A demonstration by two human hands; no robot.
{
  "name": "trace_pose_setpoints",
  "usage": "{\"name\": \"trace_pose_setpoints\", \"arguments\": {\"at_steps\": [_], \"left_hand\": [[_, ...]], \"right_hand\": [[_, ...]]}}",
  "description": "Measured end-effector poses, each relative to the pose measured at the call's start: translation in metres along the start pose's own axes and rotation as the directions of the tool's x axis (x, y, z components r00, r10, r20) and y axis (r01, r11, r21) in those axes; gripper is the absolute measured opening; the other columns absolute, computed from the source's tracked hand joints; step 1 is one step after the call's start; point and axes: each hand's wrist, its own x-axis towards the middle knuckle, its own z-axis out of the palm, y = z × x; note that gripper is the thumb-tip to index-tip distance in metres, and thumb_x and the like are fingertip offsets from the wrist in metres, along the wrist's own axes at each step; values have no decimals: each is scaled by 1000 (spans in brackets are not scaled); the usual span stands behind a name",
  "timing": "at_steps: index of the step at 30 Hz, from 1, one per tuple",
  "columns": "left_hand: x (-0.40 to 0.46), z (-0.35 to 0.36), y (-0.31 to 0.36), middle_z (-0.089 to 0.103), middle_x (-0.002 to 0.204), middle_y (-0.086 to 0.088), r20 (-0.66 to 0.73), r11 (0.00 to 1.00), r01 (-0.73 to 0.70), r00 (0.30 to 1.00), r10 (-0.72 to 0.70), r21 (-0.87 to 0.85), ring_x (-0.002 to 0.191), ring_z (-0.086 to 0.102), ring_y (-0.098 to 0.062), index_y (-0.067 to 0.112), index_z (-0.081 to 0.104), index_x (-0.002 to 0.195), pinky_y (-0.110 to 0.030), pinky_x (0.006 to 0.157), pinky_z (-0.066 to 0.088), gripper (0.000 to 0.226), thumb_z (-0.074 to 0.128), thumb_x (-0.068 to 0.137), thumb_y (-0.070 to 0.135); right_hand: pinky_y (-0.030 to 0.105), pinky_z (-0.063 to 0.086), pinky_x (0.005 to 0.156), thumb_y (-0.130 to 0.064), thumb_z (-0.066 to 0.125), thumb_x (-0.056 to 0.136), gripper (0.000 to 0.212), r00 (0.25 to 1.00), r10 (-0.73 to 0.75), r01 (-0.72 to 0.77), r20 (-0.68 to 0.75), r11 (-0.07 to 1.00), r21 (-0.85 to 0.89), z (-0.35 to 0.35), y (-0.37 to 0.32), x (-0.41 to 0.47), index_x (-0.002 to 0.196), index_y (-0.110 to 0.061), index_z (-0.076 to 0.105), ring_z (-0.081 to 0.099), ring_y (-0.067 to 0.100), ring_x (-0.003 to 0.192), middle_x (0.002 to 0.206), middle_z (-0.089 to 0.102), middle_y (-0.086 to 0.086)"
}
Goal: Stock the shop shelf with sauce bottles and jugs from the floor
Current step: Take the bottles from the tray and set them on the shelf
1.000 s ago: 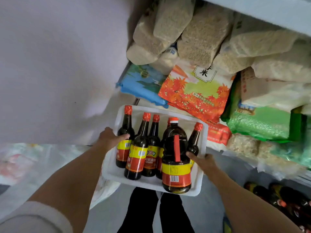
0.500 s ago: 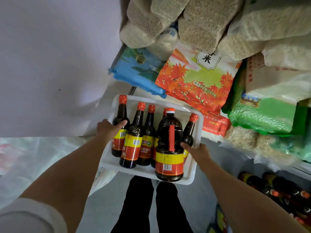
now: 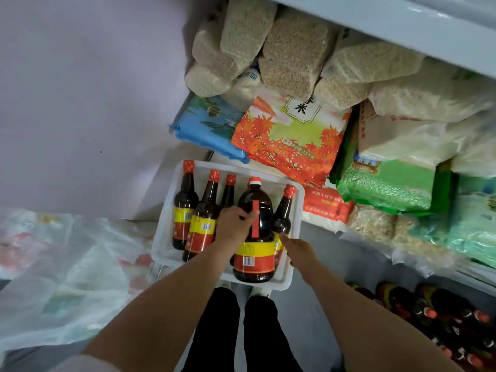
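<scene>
A white plastic tray sits in front of me at the low shelf's edge, holding a large dark sauce jug with a red handle and orange cap. Several slim sauce bottles with red caps and yellow-red labels stand around it. My left hand is inside the tray, fingers curled round the jug's red handle. At the tray's right rim, my right hand grips the edge, its fingertips beside the small right-hand bottle.
Bags of rice and grain are stacked on the shelf behind the tray, under an upper shelf board. More dark bottles lie low at the right. Crumpled plastic bags cover the floor at the left. My legs are below the tray.
My left hand has left the tray's left rim and taken hold of the jug's handle. The right hand stays at the right rim.
</scene>
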Motion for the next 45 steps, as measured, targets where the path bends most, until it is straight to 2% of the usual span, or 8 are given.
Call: {"name": "trace_pose_setpoints", "arguments": {"at_steps": [4, 13, 19, 24, 29, 34, 37, 45], "left_hand": [[4, 33, 10, 65, 99, -12, 33, 995, 101, 994, -101, 5, 99, 61, -30, 15, 65, 90, -33, 79, 43, 45, 52, 94, 58], [-2, 31, 8, 57, 116, -14, 9, 951, 246, 968, -249, -186, 109, 57, -30, 10, 40, 143, -38, 91, 47, 56, 61, 97, 36], [-25, 17, 6, 63, 110, -3, 132, 918, 204, 977, -168, -341, 108, 56, -23, 20, 62, 96, -41, 100, 41, 45, 55, 90, 64], [-36, -19, 22, 72, 113, -10, 180, 905, 128, 982, -59, -407, 112, 65, -29, 12, 69, 112, -44, 101, 46, 75, 58, 77, 77], [-55, -52, 61, 69, 119, -8, 140, 841, 91, 990, -18, -534, 112, 63, -26, 16, 68, 113, -44, 106, 43, 60, 56, 87, 69], [-70, -86, 92, 66, 80, -4, 33, 816, -1, 999, 24, -578, 84, 61, -24, 22, 64, 71, -35, 84, 49, 55, 63, 71, 77], [-87, -108, 108, 64, 83, -2, -50, 795, -92, 996, 78, -599, 86, 63, -21, 21, 70, 91, -36, 89, 50, 42, 61, 88, 61], [-137, -179, 126, 59, 60, 5, -250, 777, -274, 956, 155, -567, 53, 58, -8, 19, 55, 64, -18, 53, 44, 44, 58, 96, 49]], "right_hand": [[41, 49, 96, -55, 51, 98, 48, 997, 58, -59, 45, 997, 41, 6, 11, 2, 71, -16, 60, 58, 24, 87, 80, 63, 6], [44, 50, 98, -60, 45, 97, 52, 987, 26, -43, 159, 994, 99, 3, 19, -8, 85, -16, 68, 69, 27, 100, 97, 74, 12], [44, 48, 97, -60, 46, 98, 54, 980, -16, -28, 201, 976, 216, -17, 14, -18, 103, -10, 67, 65, 21, 93, 102, 70, 10], [44, 39, 108, -60, 51, 96, 45, 961, -96, 18, 261, 958, 286, -34, -5, -44, 119, -23, 58, 55, 23, 124, 128, 61, 5], [43, 51, 83, -74, 63, 77, 69, 886, -185, 38, 426, 944, 329, -47, -28, -74, 133, -36, 55, 59, 15, 117, 130, 63, -8], [65, 45, 101, -73, 70, 74, 73, 810, -290, 78, 510, 915, 396, -50, -57, -94, 135, -37, 54, 58, 28, 126, 135, 63, 2], [66, 46, 100, -75, 78, 64, 86, 776, -331, 135, 537, 919, 371, -49, -78, -110, 138, -39, 52, 56, 30, 128, 140, 59, 2], [63, 50, 96, -46, 88, 70, 86, 713, -519, 417, 471, 855, 309, -29, -138, -172, 140, -45, 38, 51, 28, 129, 137, 54, -5]]}}
